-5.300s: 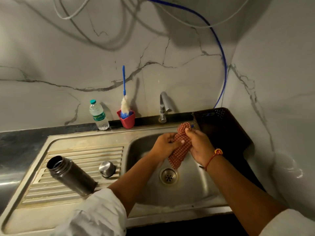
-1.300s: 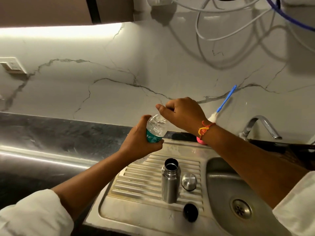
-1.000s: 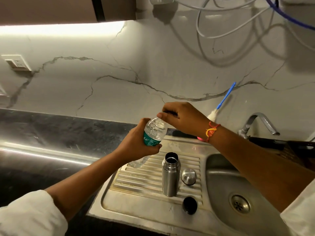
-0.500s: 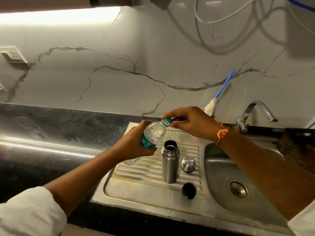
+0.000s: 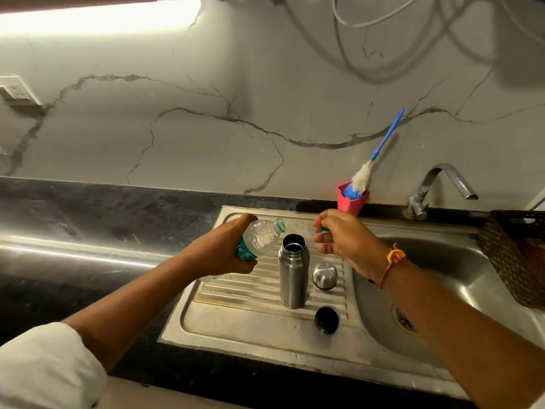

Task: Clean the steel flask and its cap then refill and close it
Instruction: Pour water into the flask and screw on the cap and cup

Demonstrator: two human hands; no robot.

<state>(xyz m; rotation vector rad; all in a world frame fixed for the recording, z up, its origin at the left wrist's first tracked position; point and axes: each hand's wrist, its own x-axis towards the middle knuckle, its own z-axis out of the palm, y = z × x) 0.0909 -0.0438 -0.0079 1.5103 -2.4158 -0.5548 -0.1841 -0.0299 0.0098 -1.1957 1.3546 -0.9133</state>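
Note:
The steel flask (image 5: 293,273) stands upright and uncapped on the ribbed drainboard (image 5: 236,290). Its steel cap (image 5: 324,276) lies just to its right, and a black inner stopper (image 5: 326,320) lies nearer the front. My left hand (image 5: 224,252) grips a clear plastic water bottle (image 5: 261,237) with a green label, tilted so its open mouth points at the flask's mouth. My right hand (image 5: 345,240) hovers right of the flask and pinches the small green bottle cap (image 5: 324,229) between thumb and finger.
The sink bowl (image 5: 427,290) with its drain lies to the right, below the tap (image 5: 436,187). A red cup (image 5: 351,202) holding a blue-handled bottle brush (image 5: 380,149) stands at the back. A dark woven basket (image 5: 516,255) sits at the far right. Black counter (image 5: 88,219) stretches left.
My right hand has unscrewed the green cap and pulled it away to the right. The left hand has tilted the bottle lower, toward the flask's mouth.

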